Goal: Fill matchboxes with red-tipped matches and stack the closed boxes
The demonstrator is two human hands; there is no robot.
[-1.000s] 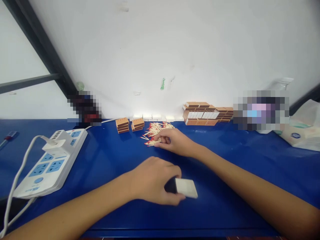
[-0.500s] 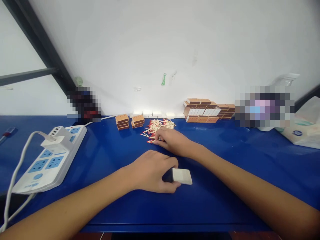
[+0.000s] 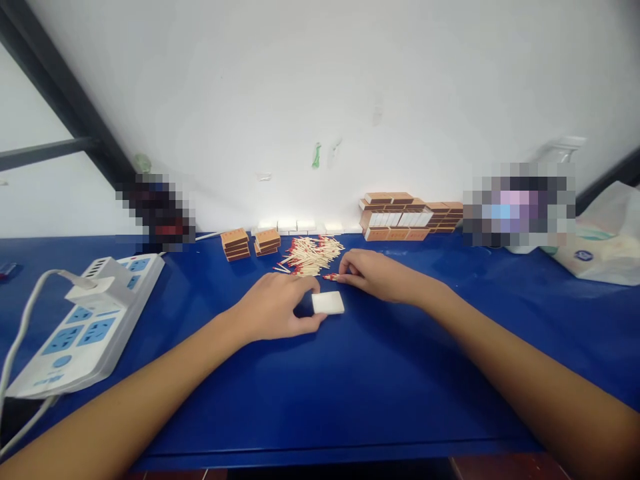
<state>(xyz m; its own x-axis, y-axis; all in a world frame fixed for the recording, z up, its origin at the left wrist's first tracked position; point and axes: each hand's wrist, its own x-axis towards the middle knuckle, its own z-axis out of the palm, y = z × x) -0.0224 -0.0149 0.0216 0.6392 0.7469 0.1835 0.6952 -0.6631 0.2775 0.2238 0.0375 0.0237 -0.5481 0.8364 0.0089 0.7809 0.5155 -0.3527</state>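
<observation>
Between thumb and fingers, my left hand (image 3: pixel 280 308) grips a small white matchbox tray (image 3: pixel 329 303) by its left end, low over the blue table. The inside of the tray cannot be made out. My right hand (image 3: pixel 373 275) is closed in a pinch on a few red-tipped matches (image 3: pixel 331 277), just beyond the tray and to its right. Left of those fingers lies a loose pile of matches (image 3: pixel 313 255) with red heads.
Two short stacks of orange matchbox sleeves (image 3: pixel 235 245) stand left of the pile. White trays (image 3: pixel 295 227) line the wall. A larger matchbox stack (image 3: pixel 397 220) is at back right. A power strip (image 3: pixel 95 327) lies at left, a tissue pack (image 3: pixel 595 250) at far right.
My right hand has drawn back rightward from the pile with matches in its fingers. My left hand has brought the white tray forward and left, closer to the pile. The view has shifted slightly.
</observation>
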